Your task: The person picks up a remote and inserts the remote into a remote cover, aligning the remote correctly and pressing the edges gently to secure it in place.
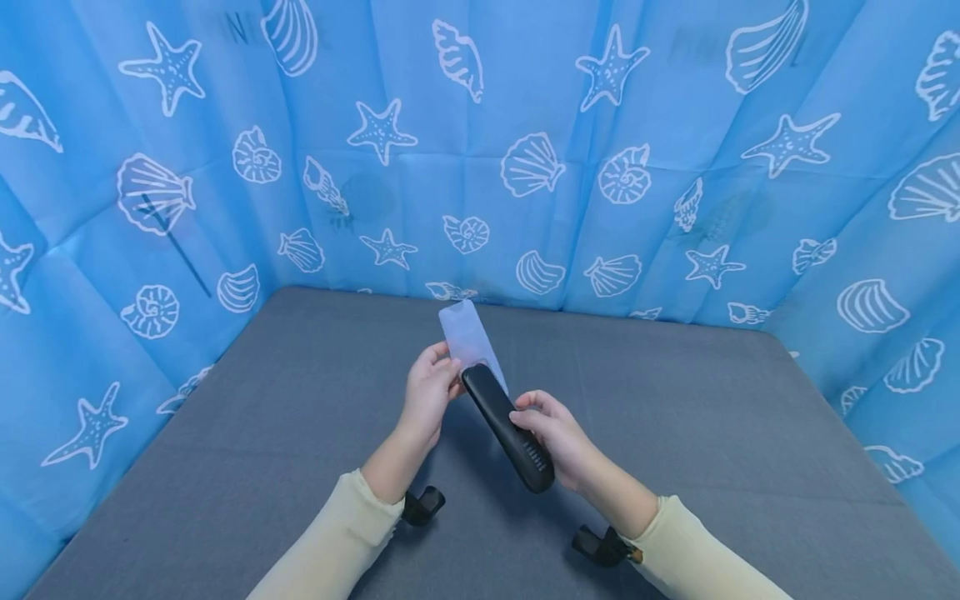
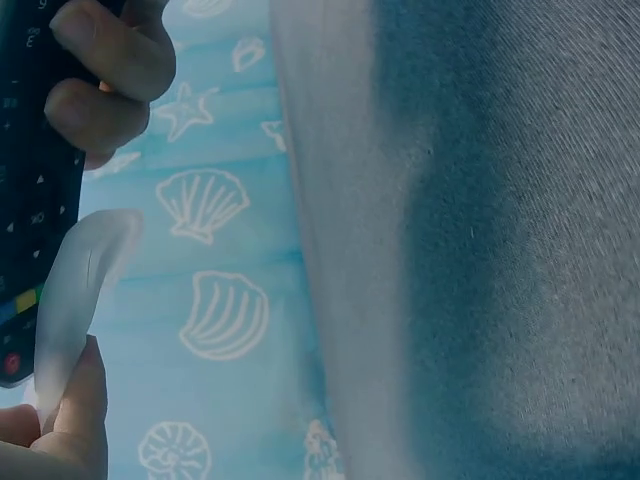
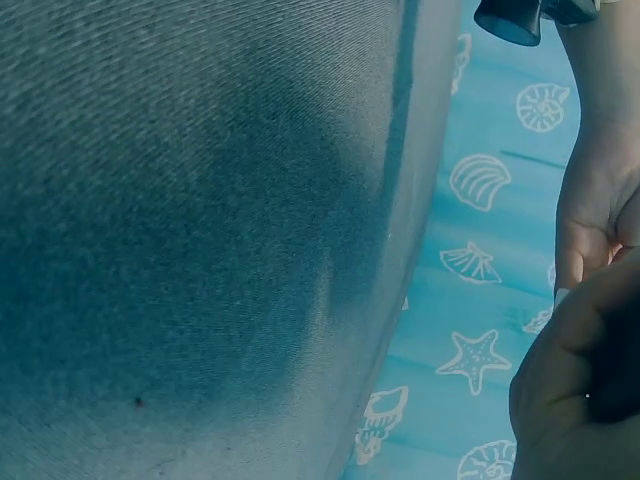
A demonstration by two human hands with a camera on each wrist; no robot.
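My right hand (image 1: pixel 551 433) grips a black remote control (image 1: pixel 502 425) along its side, its back turned up toward the head view. Colored and white-marked buttons show on the front of the remote (image 2: pixel 30 210) in the left wrist view. Between the thumb and fingers of my left hand (image 1: pixel 429 390) is a translucent, whitish flexible sleeve (image 1: pixel 468 333). The far end of the remote overlaps the sleeve's near end; whether it lies inside cannot be told. In the right wrist view, my right hand (image 3: pixel 560 390) hides most of the remote.
Both hands are above a table with a grey cloth (image 1: pixel 300 433). A blue curtain (image 1: pixel 465 167) with white shells and starfish hangs behind and at the sides. Black wrist-worn devices sit at the left cuff (image 1: pixel 423 506) and right cuff (image 1: pixel 600 546).
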